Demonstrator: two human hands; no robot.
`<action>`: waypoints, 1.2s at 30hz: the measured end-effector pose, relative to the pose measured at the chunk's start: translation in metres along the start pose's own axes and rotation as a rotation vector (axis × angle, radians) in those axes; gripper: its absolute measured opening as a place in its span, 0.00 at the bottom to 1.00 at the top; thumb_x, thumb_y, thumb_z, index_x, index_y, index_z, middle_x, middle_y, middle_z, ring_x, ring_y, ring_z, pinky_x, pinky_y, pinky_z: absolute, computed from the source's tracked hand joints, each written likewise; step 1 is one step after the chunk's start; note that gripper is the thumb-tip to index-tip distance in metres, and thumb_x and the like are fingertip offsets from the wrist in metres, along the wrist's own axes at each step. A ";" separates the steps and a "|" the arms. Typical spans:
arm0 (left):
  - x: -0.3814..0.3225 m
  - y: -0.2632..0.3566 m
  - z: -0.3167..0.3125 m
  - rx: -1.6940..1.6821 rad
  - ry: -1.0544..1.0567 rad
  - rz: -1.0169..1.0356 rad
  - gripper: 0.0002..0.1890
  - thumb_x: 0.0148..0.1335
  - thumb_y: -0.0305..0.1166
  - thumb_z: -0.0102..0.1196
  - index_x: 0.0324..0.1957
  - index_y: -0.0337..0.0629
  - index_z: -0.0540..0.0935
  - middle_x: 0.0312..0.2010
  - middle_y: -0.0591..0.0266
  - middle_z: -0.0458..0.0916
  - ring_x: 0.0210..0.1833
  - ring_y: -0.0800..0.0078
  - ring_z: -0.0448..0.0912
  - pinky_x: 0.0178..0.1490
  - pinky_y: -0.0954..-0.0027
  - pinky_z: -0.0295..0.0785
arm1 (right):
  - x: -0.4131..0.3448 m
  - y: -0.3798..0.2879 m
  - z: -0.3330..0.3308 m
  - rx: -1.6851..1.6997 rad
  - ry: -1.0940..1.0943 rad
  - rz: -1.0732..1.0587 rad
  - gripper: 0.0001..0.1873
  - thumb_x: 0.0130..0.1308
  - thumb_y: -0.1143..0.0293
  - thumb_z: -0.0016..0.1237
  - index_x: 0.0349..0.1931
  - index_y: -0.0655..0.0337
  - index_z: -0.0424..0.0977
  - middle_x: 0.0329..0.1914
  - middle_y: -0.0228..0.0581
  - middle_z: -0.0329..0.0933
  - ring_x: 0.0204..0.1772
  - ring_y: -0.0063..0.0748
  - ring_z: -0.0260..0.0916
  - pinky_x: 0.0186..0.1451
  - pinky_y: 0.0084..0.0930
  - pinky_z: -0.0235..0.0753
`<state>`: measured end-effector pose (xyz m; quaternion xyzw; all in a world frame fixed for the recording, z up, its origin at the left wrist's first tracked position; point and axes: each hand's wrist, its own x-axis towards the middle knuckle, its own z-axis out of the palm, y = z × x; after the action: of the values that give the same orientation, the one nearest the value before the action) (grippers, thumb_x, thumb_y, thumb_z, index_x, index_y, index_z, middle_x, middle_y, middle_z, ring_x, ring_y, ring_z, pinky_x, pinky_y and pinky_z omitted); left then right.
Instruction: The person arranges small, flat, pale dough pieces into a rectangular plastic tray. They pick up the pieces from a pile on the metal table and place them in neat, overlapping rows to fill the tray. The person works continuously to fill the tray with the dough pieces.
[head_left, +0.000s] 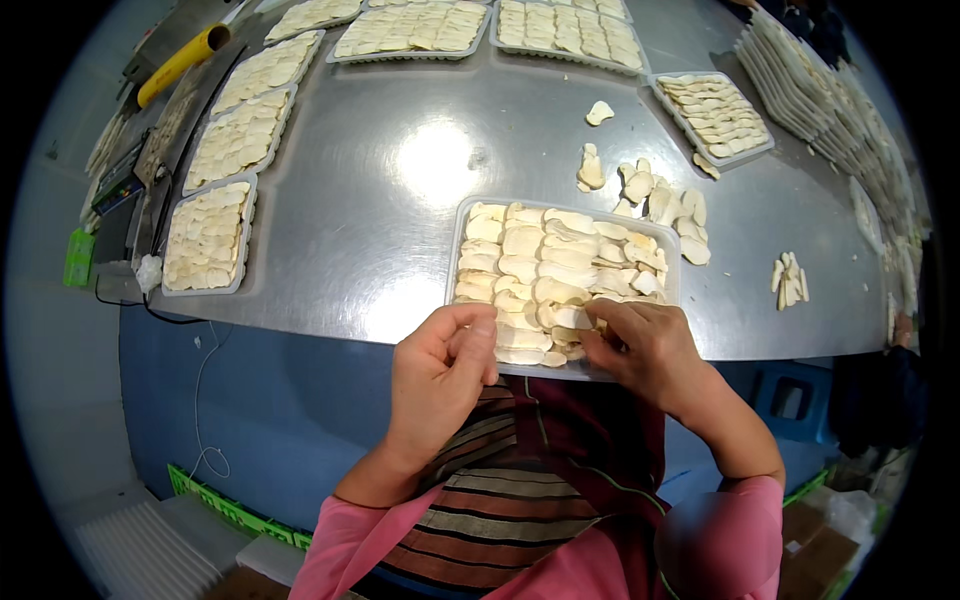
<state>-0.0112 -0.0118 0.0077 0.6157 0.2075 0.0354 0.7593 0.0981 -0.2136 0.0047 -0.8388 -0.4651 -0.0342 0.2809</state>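
Note:
A clear plastic tray (674, 259) lies at the table's front edge, filled with overlapping rows of pale mushroom slices (522, 241). Over its lower right part, my right hand (646, 346) has thumb and index finger around the end of a white mushroom slice (571, 317). My left hand (444, 375) is at the tray's lower left edge, its fingers curled in against the thumb, and no slice shows in it. Loose mushroom slices (664, 202) lie in a small heap just beyond the tray's right corner, partly hidden by its rim.
Filled trays line the steel table's (337, 195) left side, including one tray (206, 238), and its far side. Another tray (712, 120) sits at the right, near stacked white trays (799, 94). Narrow pieces (790, 281) lie at right. A blue stool (791, 401) stands below.

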 end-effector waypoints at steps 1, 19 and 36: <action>0.000 0.000 -0.001 0.003 0.008 0.004 0.10 0.68 0.30 0.52 0.44 0.31 0.78 0.19 0.70 0.74 0.22 0.87 0.69 0.25 0.83 0.62 | 0.001 0.001 0.001 0.000 -0.001 0.004 0.11 0.52 0.73 0.58 0.36 0.63 0.73 0.17 0.40 0.72 0.20 0.41 0.73 0.23 0.32 0.72; 0.011 0.004 -0.021 0.025 0.181 0.079 0.10 0.66 0.26 0.50 0.46 0.33 0.77 0.16 0.66 0.73 0.12 0.88 0.60 0.16 0.83 0.53 | -0.002 0.001 -0.049 0.415 0.233 0.757 0.09 0.61 0.75 0.52 0.40 0.69 0.77 0.15 0.28 0.68 0.20 0.13 0.63 0.23 0.16 0.63; -0.007 0.006 0.000 -0.150 -0.505 -0.259 0.36 0.68 0.26 0.47 0.71 0.34 0.42 0.23 0.59 0.78 0.14 0.86 0.65 0.18 0.84 0.60 | -0.014 -0.056 -0.009 1.059 0.033 1.076 0.27 0.65 0.76 0.45 0.63 0.77 0.58 0.22 0.32 0.69 0.20 0.18 0.63 0.20 0.16 0.59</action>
<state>-0.0159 -0.0127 0.0157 0.5156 0.0857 -0.2008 0.8286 0.0475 -0.2055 0.0322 -0.7024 0.0587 0.3232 0.6315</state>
